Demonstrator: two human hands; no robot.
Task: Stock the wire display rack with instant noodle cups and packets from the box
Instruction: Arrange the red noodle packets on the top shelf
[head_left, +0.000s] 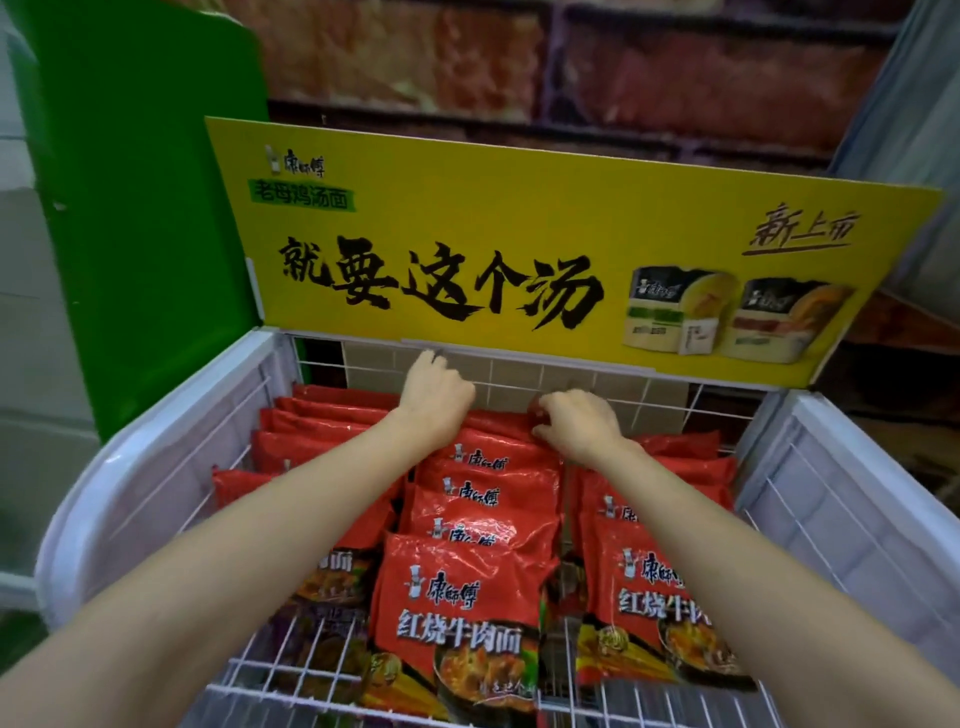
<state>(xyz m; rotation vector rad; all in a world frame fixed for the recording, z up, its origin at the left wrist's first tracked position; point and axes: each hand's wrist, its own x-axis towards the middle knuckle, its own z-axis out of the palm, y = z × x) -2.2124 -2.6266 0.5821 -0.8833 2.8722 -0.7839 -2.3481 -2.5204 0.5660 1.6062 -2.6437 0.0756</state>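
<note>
Head view, your left hand (435, 391) and right hand (574, 426) curled over the rearmost red noodle packets (470, 587), fingertips hidden so grip unclear, glossy packets overlapping in three rows inside the white wire rack (831, 499), front packets cut off, yellow sign (519, 208) behind.

Shop, retail display corner. White wire display rack (156, 467) filled with rows of identical red instant noodle packets (457, 597). Behind rack: yellow promotional sign (519, 249) showing brand logo, slogan, product pictures. Left of rack: green panel (145, 208). Beyond sign: brick-pattern wall (571, 67).
</note>
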